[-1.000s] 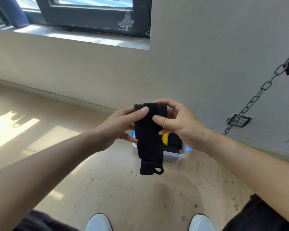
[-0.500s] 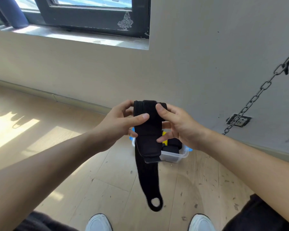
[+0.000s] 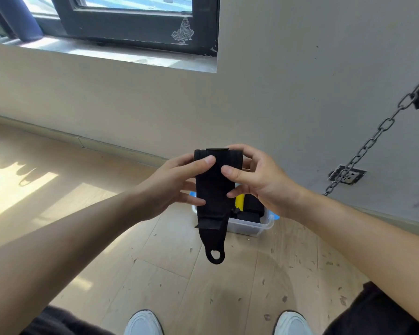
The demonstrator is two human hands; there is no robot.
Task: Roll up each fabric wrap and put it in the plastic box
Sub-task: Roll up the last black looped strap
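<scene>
A black fabric wrap [image 3: 212, 189] hangs in the air between both hands, partly rolled at its top, with its loop end dangling below. My left hand [image 3: 177, 182] pinches the wrap from the left, thumb on its front. My right hand [image 3: 257, 180] pinches it from the right, thumb on the front and fingers behind. Beneath and behind the hands a clear plastic box [image 3: 254, 227] stands on the floor by the wall. It holds dark rolled wraps and something yellow [image 3: 240, 201]. The wrap hides the box's left part.
The wooden floor [image 3: 155, 262] is scuffed, with a sunlit patch at the left. A metal chain [image 3: 377, 131] hangs slanted at the right, in front of a wall socket [image 3: 347, 174]. My two white shoes [image 3: 143, 322] show at the bottom edge. A window sill runs above.
The hanging tail is shorter than half a second ago and its loop end has come up. Both thumbs have shifted on the wrap's front, the right thumb lower.
</scene>
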